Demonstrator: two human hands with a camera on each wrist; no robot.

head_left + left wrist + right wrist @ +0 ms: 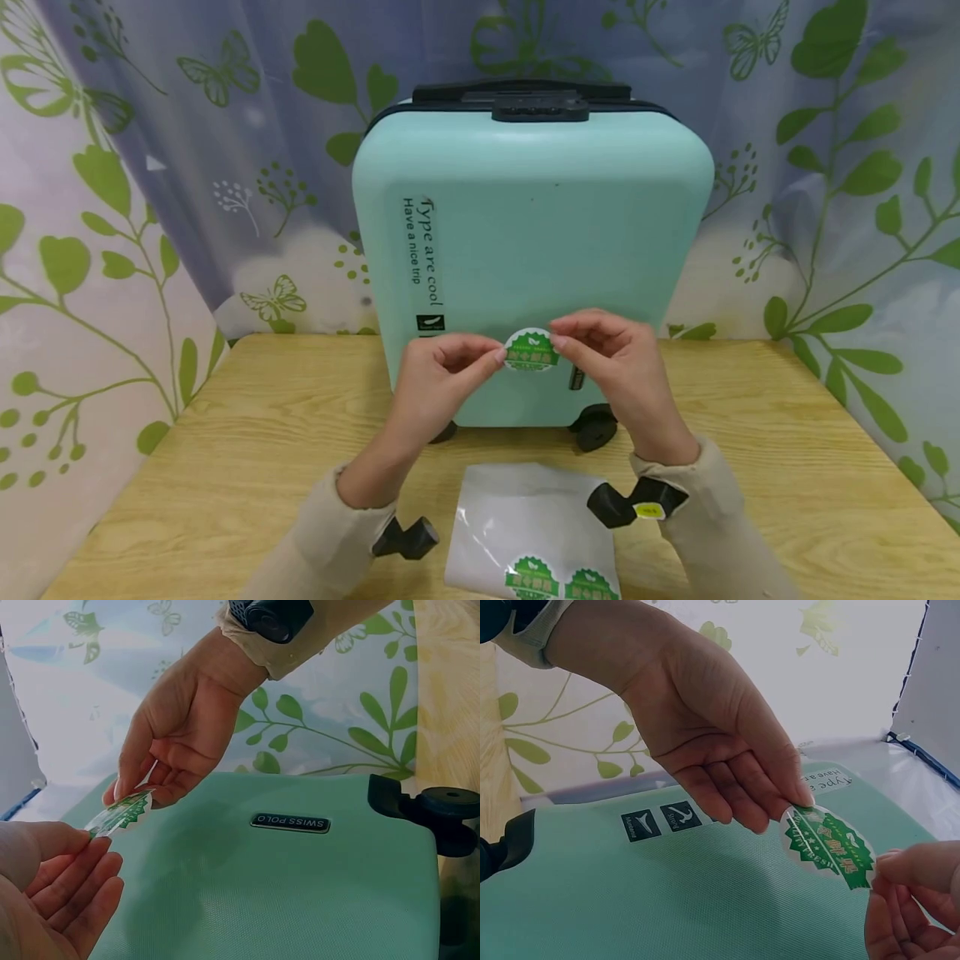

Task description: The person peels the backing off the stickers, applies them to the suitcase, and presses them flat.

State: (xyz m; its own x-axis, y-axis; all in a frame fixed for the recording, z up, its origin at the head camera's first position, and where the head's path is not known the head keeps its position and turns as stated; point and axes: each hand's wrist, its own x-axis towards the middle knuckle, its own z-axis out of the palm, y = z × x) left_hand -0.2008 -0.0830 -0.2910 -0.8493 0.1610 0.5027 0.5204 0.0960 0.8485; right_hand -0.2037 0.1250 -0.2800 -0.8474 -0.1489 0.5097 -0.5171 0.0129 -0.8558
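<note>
A round green-and-white sticker [531,350] is stretched between both hands in front of the mint-green suitcase [525,242]. My left hand [438,379] pinches its left edge between thumb and fingers. On the opposite edge, my right hand [622,362] pinches it the same way. The right wrist view shows the printed face of the sticker [829,847], with gold lettering on green. From the left wrist the sticker [120,814] appears nearly edge-on, slightly bowed. The suitcase stands upright on its wheels behind the hands, its printed lettering on the left side.
On the wooden table [285,433] a white backing sheet [525,517] lies near the front, bearing green stickers [532,577] at its lower edge. Behind the suitcase hangs a curtain [300,175] patterned with leaves and butterflies. A black suitcase wheel [596,431] rests on the tabletop.
</note>
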